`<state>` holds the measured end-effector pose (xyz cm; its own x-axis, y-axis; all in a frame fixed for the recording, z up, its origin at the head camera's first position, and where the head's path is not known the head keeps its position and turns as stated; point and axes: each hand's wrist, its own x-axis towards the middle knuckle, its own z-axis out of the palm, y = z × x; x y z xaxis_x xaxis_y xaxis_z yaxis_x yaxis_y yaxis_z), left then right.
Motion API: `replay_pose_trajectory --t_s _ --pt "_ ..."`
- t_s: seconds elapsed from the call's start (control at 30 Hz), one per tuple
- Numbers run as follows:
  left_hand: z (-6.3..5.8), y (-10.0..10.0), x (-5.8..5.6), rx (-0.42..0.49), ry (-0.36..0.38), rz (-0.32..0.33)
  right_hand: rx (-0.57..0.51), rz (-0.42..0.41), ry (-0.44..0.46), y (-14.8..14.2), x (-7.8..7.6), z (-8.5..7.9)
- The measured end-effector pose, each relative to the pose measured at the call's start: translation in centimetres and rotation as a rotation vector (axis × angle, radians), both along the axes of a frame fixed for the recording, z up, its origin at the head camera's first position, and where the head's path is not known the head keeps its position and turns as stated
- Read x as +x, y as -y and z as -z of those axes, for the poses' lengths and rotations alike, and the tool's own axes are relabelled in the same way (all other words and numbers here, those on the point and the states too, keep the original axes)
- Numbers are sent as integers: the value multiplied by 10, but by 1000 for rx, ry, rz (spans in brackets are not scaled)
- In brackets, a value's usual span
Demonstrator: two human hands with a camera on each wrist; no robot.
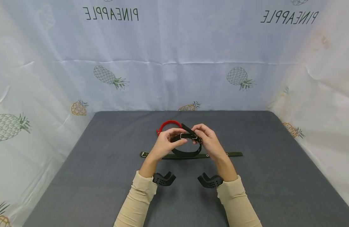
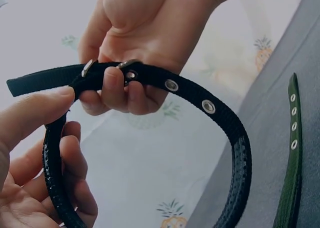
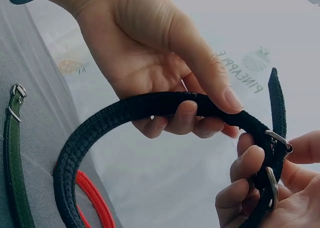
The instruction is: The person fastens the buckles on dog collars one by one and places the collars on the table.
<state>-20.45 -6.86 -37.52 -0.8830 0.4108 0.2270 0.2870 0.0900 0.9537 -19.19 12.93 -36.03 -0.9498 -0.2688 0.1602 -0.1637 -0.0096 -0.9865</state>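
Beige fabric covers both forearms nearest my head camera, the left sleeve (image 1: 139, 198) and right sleeve (image 1: 238, 203) each ending at a dark wrist mount: the left mount (image 1: 164, 179) and right mount (image 1: 210, 181) jut inward, short of the hands. Just beyond them I see the left hand (image 1: 166, 143) and right hand (image 1: 209, 141) raised close together, each pinching the same black strap (image 1: 187, 154). It hangs between them in a loop, and its lower curve dips below the fingers. From the right wrist I make out two metal loops (image 3: 271, 188) by the right fingers, while the left thumb presses on the band a little way off. My left wrist feed shows eyelets (image 2: 171, 85) along the strap and its free end (image 2: 42, 80) poking out past the metal. Whether the fingers of one hand touch those of the other, I cannot tell.

Below the hands, a green strap (image 1: 234, 154) lies lengthwise, its buckle (image 1: 144, 154) out past the left hand and its other end past the right. Just beyond the left hand curves a red band (image 1: 170, 122), partly hidden. Grey cloth (image 1: 92, 176) spreads to either side, and farthest off hangs a pineapple-print curtain (image 1: 174, 41).
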Motion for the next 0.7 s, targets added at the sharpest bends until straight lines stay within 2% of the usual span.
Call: replay_pose_trajectory --t_s 0.17,0.47,0.7 --pt "-1 0 0 -27 -13 1 -19 -4 -7 0 0 0" --pt "1 -5 1 -38 -161 0 45 22 -49 -2 1 -1" --pt "2 -6 3 -57 -228 -27 65 29 -57 -2 1 -1"
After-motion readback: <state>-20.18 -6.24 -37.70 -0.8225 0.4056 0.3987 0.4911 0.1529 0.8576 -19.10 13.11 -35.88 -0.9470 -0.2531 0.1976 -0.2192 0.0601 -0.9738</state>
